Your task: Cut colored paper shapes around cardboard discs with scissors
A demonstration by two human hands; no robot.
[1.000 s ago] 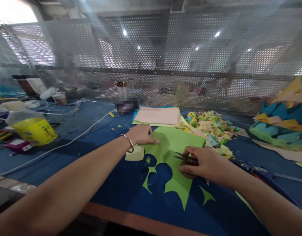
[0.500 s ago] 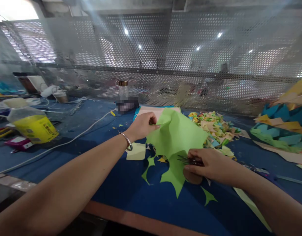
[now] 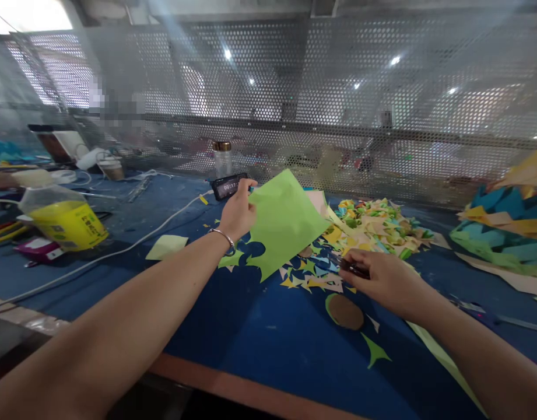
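Observation:
My left hand (image 3: pixel 238 211) pinches the left side of a light green paper sheet (image 3: pixel 288 216), which is raised and tilted above the table. Its lower left edge has curved notches. In my right hand (image 3: pixel 379 279) is a pair of scissors (image 3: pixel 353 268) with dark handles, the blades pointing left over small paper scraps (image 3: pixel 309 279), apart from the sheet. A round brown cardboard disc (image 3: pixel 347 312) with green along its left rim lies below that hand. Close to it is a loose green offcut (image 3: pixel 375 352).
Behind the scissors spreads a heap of coloured paper pieces (image 3: pixel 379 230). A phone (image 3: pixel 227 186) with a timer stands before a clear jar (image 3: pixel 222 158). At left are a yellow-labelled bottle (image 3: pixel 69 221) and a white cable (image 3: pixel 150 233); at right, a layered paper object (image 3: pixel 504 227).
The green sheet has swung up and left with my left hand, uncovering scraps and the disc. The pale paper square has moved left. My right hand, with the scissors, has shifted slightly up.

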